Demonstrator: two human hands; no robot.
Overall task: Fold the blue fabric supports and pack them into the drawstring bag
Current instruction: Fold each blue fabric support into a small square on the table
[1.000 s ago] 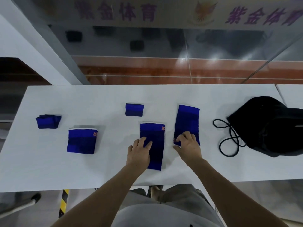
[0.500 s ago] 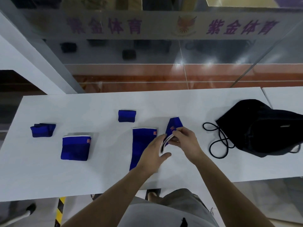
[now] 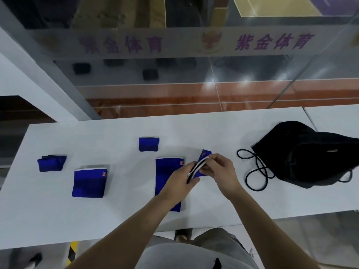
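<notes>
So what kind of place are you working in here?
Probably a sports venue or sports shop, though I can't be sure. The glass partition behind the white table carries purple lettering reading "sports", a red court-like floor lies beyond it, and blue fabric supports are laid out.

drawstring bag [image 3: 310,152] cropped at right edge, long support [image 3: 165,177] partly hidden

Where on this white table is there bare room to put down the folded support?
Bare white table lies between the held blue fabric support and the black drawstring bag's cord, and along the near edge left. It is crowded around the flat blue support.
</notes>
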